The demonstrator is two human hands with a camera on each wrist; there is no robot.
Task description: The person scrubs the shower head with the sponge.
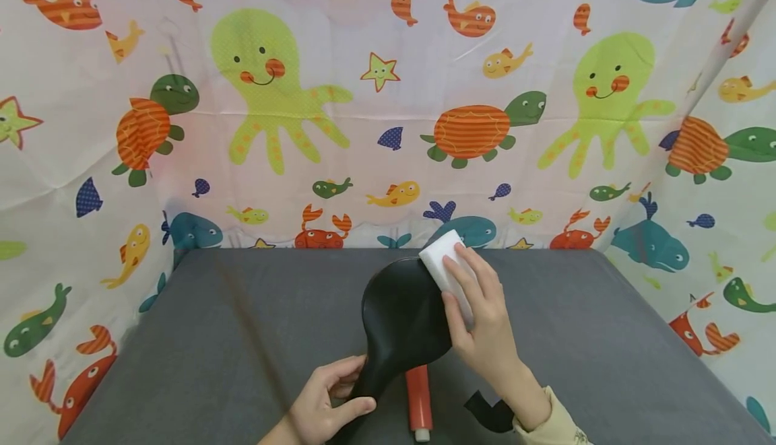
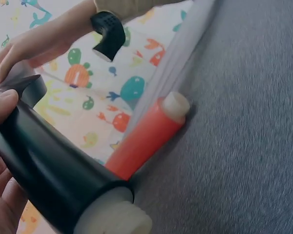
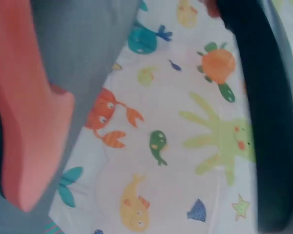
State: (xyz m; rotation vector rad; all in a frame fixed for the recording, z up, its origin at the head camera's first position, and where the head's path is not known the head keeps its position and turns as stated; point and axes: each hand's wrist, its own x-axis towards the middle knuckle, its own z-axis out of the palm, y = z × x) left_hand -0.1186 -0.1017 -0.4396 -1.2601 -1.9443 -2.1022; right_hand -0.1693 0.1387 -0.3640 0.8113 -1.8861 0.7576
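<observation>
A black handheld shower head [image 1: 403,310] is raised over the grey table, its round head up and its handle slanting down to the left. My left hand [image 1: 330,398] grips the handle, thumb across the front; the handle's white end [image 2: 119,219] shows in the left wrist view. My right hand [image 1: 485,310] holds a white sponge [image 1: 445,256] against the upper right rim of the head. The right wrist view shows the shower head's dark edge [image 3: 268,126]; the sponge is out of sight there.
Behind the shower head, a red tube-like handle with a white end [image 1: 419,401] lies on the grey table [image 1: 254,324]; its wider part [image 3: 34,146] shows in the right wrist view. A black band piece [image 1: 490,413] sits by the right wrist. Sea-animal curtains [image 1: 339,128] enclose the table.
</observation>
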